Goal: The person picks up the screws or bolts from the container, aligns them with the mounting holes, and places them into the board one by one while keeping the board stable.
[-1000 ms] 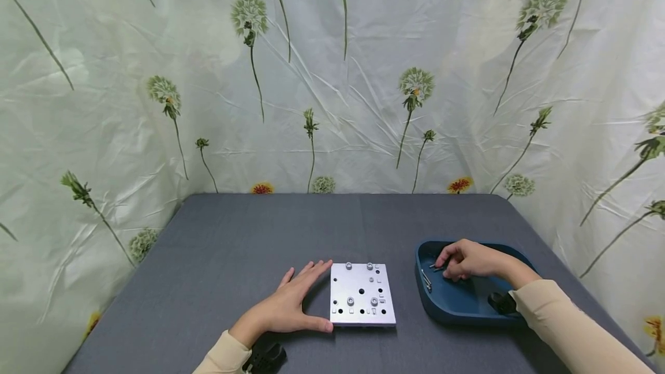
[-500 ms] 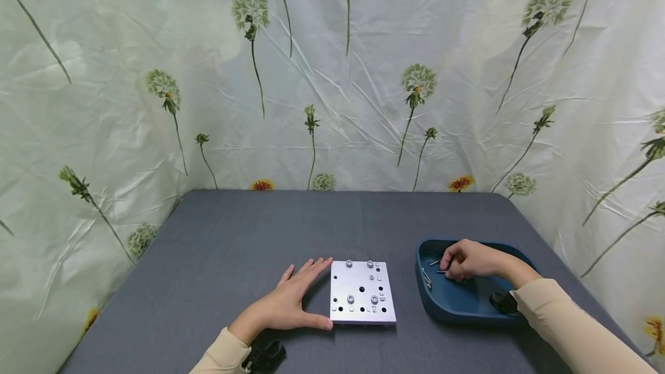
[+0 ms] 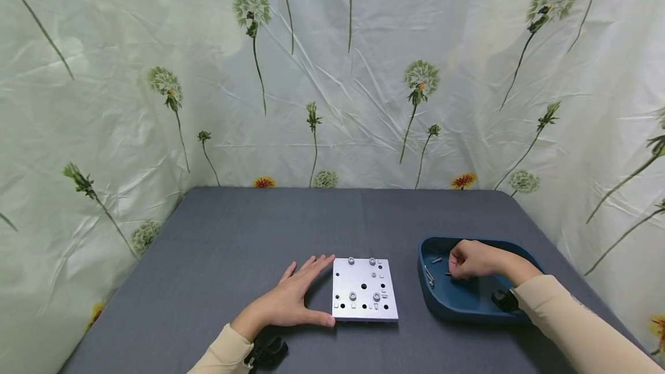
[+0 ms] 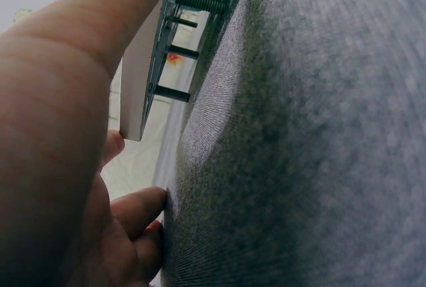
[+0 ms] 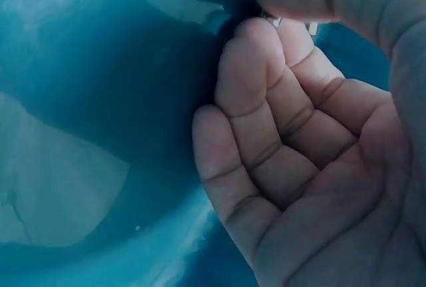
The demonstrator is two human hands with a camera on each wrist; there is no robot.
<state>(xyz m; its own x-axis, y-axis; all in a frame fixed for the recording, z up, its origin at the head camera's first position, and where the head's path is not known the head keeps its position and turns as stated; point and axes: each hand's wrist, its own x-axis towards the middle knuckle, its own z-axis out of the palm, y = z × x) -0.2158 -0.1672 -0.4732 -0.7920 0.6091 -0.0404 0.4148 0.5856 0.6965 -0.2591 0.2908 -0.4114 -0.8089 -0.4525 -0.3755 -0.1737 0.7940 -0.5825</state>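
Slim metal fastener (image 3: 448,273): inside the blue tray (image 3: 467,314), pinched by the thumb and curled fingers of your right hand (image 3: 471,260). Only one end shows, pointing left; long axis runs roughly left to right. Near the tray's left wall, loose screws (image 3: 429,277) slant from far left to near right; another screw (image 3: 437,260), farther back, lies closer to crosswise.

Silver metal plate (image 3: 358,277): left of the tray, face up, nearly square, so no clear long axis; one edge faces you. Four socket-head screws (image 3: 352,296) stand upright on it. Left wrist view: threaded shafts (image 4: 200,2) project from its underside toward the grey tablecloth (image 3: 270,229); contact with the cloth unclear.

Your left hand (image 3: 287,300) is spread, fingers straight, thumb at the plate's near-left corner, index fingertip at the far-left one. Dandelion-print curtain (image 3: 208,68) behind the table.
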